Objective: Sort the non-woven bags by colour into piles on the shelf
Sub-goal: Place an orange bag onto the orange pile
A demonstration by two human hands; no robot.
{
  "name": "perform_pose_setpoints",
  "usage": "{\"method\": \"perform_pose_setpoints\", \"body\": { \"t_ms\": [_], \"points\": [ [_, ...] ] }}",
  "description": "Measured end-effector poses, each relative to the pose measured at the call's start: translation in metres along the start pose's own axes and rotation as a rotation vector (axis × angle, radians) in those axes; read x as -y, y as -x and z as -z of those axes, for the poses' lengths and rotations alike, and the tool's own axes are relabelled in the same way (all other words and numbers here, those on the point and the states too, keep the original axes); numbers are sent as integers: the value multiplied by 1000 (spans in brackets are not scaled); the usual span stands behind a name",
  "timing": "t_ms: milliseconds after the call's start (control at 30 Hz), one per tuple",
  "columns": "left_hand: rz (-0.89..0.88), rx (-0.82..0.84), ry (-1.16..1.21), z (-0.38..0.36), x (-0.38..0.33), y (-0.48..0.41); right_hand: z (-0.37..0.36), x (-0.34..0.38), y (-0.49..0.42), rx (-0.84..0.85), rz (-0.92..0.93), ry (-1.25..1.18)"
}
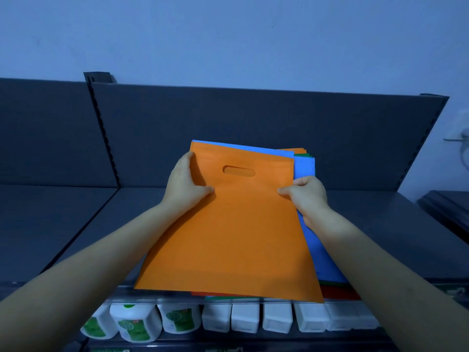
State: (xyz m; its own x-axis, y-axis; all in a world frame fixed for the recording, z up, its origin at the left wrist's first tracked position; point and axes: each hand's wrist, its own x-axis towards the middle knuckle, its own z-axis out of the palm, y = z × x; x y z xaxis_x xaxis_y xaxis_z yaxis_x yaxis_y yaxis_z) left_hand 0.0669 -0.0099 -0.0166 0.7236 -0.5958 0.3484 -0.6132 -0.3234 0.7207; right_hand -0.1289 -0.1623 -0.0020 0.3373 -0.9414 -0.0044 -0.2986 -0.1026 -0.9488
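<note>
**A:** Forearms [88, 250] first. Where do they come in?

**B:** From 7 and 5 o'clock of the view, both bare, meeting over the orange bag [228, 237] near the middle.

**A:** And the grip?

**B:** The left hand [186, 185] pinches the bag's left edge at about 10 o'clock on its face, with the thumb lying on top and the fingers wrapped round the edge. The right hand [305, 196] pinches the right edge at about 2 o'clock, thumb on top and fingers curled behind.

**A:** Where does the bag sit?

**B:** It is flat and slightly tilted, on top of the stack of bags [322, 250] on the grey shelf [76, 224]. Its cut-out handle [238, 171] is at 12 o'clock, between the two thumbs. Its near edge hangs just past the shelf front.

**A:** What shows of the stack?

**B:** Blue sticks out along the top and at 3 o'clock, under the right wrist. Thin green and red edges show at 5 o'clock, and an orange corner with a sliver of green at 1 o'clock.

**A:** Anything else?

**B:** White bottles [137, 323] with green labels stand at 7 o'clock on the level below, and plain white containers [245, 317] are lined up beside them towards 5 o'clock. A dark back panel [228, 118] rises behind the shelf, with a pale wall [228, 34] above it.
</note>
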Motion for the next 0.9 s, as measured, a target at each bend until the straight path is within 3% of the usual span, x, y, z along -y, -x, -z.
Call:
{"method": "perform_pose_setpoints", "body": {
  "t_ms": [267, 667, 900],
  "points": [
    [-147, -100, -136, 4, 8, 2, -2, 0, -1, -88, -24, -142],
    [-70, -16, -93, 11, 8, 0, -13, 7, 14, -148, -9, -176],
    [-130, -23, -237, 9, 2, 5, -12, 12, 25, -127, 31, -172]
  ]
}}
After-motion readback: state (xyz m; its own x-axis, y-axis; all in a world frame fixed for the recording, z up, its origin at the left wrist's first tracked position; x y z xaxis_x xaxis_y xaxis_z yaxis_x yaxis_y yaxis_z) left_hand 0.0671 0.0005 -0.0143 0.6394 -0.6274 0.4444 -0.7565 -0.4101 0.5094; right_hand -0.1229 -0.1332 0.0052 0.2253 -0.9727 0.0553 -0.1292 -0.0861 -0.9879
